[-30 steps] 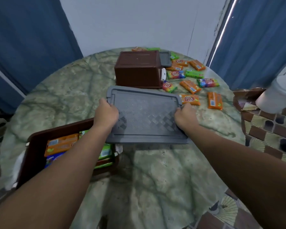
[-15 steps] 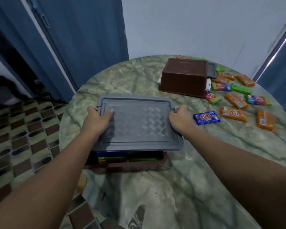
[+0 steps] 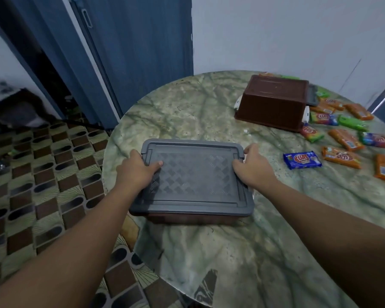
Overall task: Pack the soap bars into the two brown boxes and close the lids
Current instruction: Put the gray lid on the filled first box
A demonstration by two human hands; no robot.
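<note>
In the head view, the left hand [image 3: 140,171] and right hand [image 3: 252,166] are gripping the grey lid's [image 3: 193,178] short ends, seating it on the near brown box [image 3: 187,218]. Next, probably pressing it shut; loose soap bars [image 3: 342,138] are lying far right beside the second, upturned box [image 3: 273,101].

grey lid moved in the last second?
Yes. The grey lid came left, away from the upside-down brown box, and down onto the near brown box, hiding the soap bars that showed earlier. Both hands hold its ends.
</note>
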